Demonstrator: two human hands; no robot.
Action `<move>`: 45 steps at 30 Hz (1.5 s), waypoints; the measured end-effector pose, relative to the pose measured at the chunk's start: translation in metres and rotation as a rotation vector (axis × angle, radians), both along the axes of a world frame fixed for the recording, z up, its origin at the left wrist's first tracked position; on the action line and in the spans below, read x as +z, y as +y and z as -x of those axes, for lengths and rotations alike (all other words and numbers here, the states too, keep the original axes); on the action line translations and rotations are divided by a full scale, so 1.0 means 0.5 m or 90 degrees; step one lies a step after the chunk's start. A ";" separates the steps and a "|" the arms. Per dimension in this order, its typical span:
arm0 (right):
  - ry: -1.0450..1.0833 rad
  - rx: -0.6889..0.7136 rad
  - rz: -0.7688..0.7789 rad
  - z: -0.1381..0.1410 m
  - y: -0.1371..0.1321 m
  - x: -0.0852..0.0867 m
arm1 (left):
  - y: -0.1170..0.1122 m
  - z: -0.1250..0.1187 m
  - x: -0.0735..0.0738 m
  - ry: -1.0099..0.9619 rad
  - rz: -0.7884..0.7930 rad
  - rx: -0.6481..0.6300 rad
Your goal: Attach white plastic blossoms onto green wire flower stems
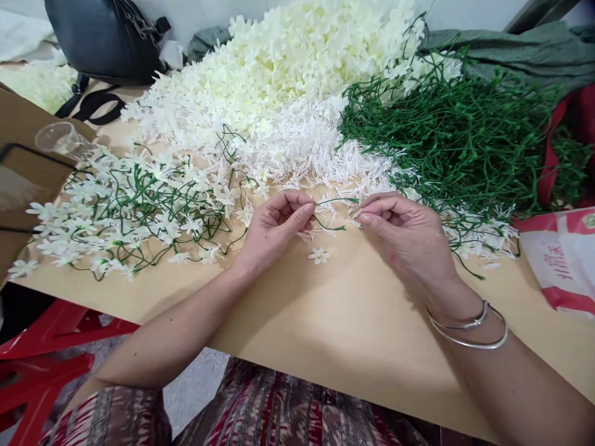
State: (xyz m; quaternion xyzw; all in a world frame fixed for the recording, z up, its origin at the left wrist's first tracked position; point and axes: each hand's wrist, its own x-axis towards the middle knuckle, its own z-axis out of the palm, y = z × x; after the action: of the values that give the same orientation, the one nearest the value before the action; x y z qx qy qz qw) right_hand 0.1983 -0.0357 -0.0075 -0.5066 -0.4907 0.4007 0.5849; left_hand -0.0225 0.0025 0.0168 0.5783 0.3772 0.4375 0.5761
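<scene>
My left hand (279, 226) is closed in a pinch on a forked green plastic flower stem (335, 201), whose two branches point right. My right hand (404, 226) is closed too, with its fingertips close to the upper branch's tip. A thin white flower stamen (357, 214) shows at those fingertips. Below the stem, one loose white petal piece (318, 255) lies flat on the table. A heap of white stamens (320, 148) spreads just behind both hands. To the left is a pile of white flowers on green stems (149, 210).
A tall mound of cream petals (288, 62) stands at the back, with a heap of green stems (465, 130) at the right. Around the edges are a black bag (105, 40), a clear plastic cup (65, 139), a cardboard box (23, 136) and a red-and-white packet (560, 260).
</scene>
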 end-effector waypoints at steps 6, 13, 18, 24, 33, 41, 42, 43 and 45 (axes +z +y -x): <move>-0.090 0.041 -0.019 -0.001 -0.005 0.006 | 0.011 0.033 0.038 0.153 -0.099 -0.266; -0.074 0.009 -0.015 0.007 -0.010 0.004 | 0.026 0.048 0.041 0.326 -0.256 -0.382; -0.049 0.005 -0.010 0.008 -0.010 0.001 | 0.024 0.048 0.018 0.375 -0.312 -0.331; -0.100 0.008 -0.018 0.008 -0.008 -0.002 | 0.010 0.032 -0.009 0.447 -0.405 -0.291; -0.139 0.030 0.003 0.012 -0.016 0.016 | 0.010 0.023 -0.014 0.302 -0.377 -0.111; -0.186 0.031 -0.051 0.023 -0.029 0.031 | 0.004 0.023 -0.013 0.313 -0.405 -0.083; -0.186 0.031 -0.060 0.026 -0.031 0.033 | 0.002 0.022 -0.012 0.306 -0.400 -0.086; -0.188 0.032 -0.066 0.028 -0.033 0.034 | 0.000 0.021 -0.011 0.298 -0.392 -0.087; -0.198 0.029 -0.076 0.033 -0.036 0.036 | -0.003 0.019 -0.009 0.275 -0.370 -0.088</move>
State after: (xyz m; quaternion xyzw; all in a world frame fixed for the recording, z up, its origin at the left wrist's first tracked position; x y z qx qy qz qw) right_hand 0.1816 -0.0538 0.0104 -0.5157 -0.6096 0.3005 0.5216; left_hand -0.0319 0.0011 0.0123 0.8211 0.3100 0.3544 0.3227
